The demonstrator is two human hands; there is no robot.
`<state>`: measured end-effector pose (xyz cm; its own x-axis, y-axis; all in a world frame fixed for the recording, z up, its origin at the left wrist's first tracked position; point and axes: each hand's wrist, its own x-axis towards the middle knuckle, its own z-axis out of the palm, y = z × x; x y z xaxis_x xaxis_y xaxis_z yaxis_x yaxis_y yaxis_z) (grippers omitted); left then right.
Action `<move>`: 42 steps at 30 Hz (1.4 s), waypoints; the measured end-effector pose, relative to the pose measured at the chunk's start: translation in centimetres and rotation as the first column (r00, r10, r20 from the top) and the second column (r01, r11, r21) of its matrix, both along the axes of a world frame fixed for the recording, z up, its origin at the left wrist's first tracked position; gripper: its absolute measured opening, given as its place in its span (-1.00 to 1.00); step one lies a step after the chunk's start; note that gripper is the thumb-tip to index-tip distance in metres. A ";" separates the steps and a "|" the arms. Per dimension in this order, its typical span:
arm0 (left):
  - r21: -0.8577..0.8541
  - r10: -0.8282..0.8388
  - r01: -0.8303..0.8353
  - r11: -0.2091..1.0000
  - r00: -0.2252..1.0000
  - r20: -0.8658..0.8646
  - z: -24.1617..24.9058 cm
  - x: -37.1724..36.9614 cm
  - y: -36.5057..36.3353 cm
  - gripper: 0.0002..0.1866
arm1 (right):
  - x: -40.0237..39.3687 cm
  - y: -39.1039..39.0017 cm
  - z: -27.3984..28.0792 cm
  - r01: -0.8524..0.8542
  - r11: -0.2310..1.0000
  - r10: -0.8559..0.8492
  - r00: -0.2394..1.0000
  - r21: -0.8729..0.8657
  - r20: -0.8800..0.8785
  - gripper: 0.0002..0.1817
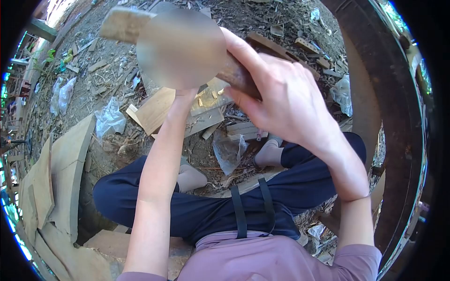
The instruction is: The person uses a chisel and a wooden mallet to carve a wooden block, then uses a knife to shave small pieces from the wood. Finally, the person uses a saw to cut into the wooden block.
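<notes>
Our right hand (293, 89) grasps a brown wooden piece (238, 75) above our lap, its index finger reaching along the upper side and its thumb lying at the lower edge. The piece enters the grip from the left, slanting down toward our palm, and its other end runs into a round blur. A paler length of wood (124, 25) juts out past the far left side of that blur; we cannot tell whether the two are one piece. Our left hand (185, 84) lies almost wholly within the blur, left of the right one, so we cannot tell whether it is clenched, released or holding anything.

Below the wood, between our forearms, flat boards (157, 110) and a shiny sheet (206, 99) with small chips on it rest on the littered ground (105, 77). A clear plastic bag (228, 152) lies between our feet, nearer to us than the boards.
</notes>
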<state>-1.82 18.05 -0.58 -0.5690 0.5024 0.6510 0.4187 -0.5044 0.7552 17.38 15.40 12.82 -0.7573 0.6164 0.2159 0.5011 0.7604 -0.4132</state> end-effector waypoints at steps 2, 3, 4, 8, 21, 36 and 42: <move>0.044 0.136 -0.129 0.991 0.953 -0.270 -0.2 -0.7 0.3 -0.87 | 0.0 0.2 0.9 0.005 0.999 -0.010 0.993 0.039 0.116 -0.19; 0.051 0.139 -0.131 0.990 0.955 -0.263 0.0 -0.6 0.3 -0.87 | 0.1 0.2 1.7 -0.003 0.997 0.006 0.999 -0.082 0.044 -0.19; -0.001 0.062 -0.062 0.998 0.989 -0.133 0.2 -0.4 0.1 -0.85 | 0.2 0.2 2.0 -0.017 0.978 0.012 1.000 -0.208 -0.027 -0.19; -0.119 0.024 -0.019 0.993 0.999 0.040 -0.8 -0.6 0.0 -0.82 | -0.4 1.2 4.1 -0.207 0.977 0.214 0.907 0.058 -0.363 -0.21; -0.150 -0.033 0.055 0.987 0.989 0.147 -1.4 -0.9 0.2 -0.83 | -0.6 1.2 2.4 -0.031 0.997 0.050 0.944 0.064 -0.326 -0.31; -0.110 -0.033 0.044 0.993 0.995 0.094 -0.8 -0.8 -0.2 -0.83 | -0.4 1.3 1.0 -0.017 0.999 0.014 0.996 -0.039 -0.084 -0.27; -0.129 -0.115 0.140 0.982 0.976 0.185 -1.0 -1.5 0.3 -0.84 | 0.0 1.7 -2.5 -0.020 0.958 -0.048 0.973 -0.287 -0.227 -0.20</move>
<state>-3.27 18.35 -1.61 -0.5932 0.6575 0.4646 0.2123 -0.4289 0.8780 17.35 17.12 10.32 -0.6993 0.6876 0.1954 0.3768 0.5869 -0.7167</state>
